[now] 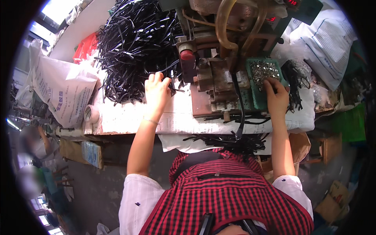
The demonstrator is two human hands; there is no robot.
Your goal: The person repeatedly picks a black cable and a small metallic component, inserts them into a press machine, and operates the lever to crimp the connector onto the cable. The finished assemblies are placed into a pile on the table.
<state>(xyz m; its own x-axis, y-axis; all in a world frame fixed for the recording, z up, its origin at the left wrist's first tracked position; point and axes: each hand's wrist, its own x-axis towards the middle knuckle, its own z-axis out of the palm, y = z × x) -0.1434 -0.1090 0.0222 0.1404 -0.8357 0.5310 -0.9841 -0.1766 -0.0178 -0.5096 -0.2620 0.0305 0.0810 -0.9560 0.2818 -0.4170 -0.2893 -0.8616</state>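
My left hand [157, 94] is at the front edge of a big heap of thin black strips [137, 43], fingers curled, with a short black strip [178, 91] showing at its fingertips. On the right, my right hand [278, 98] dips its closed fingertips into a green tray [261, 101] of small shiny metal pieces [264, 72]; whatever they pinch is hidden. Between the hands stands a worn bench machine [219, 82] with a red button [187, 54]. A longer black strip [239, 105] hangs from its middle over the table's front edge.
A bundle of black strips [235, 143] lies at my lap. White printed sacks [62, 90] flank the table, with a tape roll [91, 114] at the left edge. Yellowish hoses [224, 23] loop over the machine. More black strips [293, 84] lie right of the tray.
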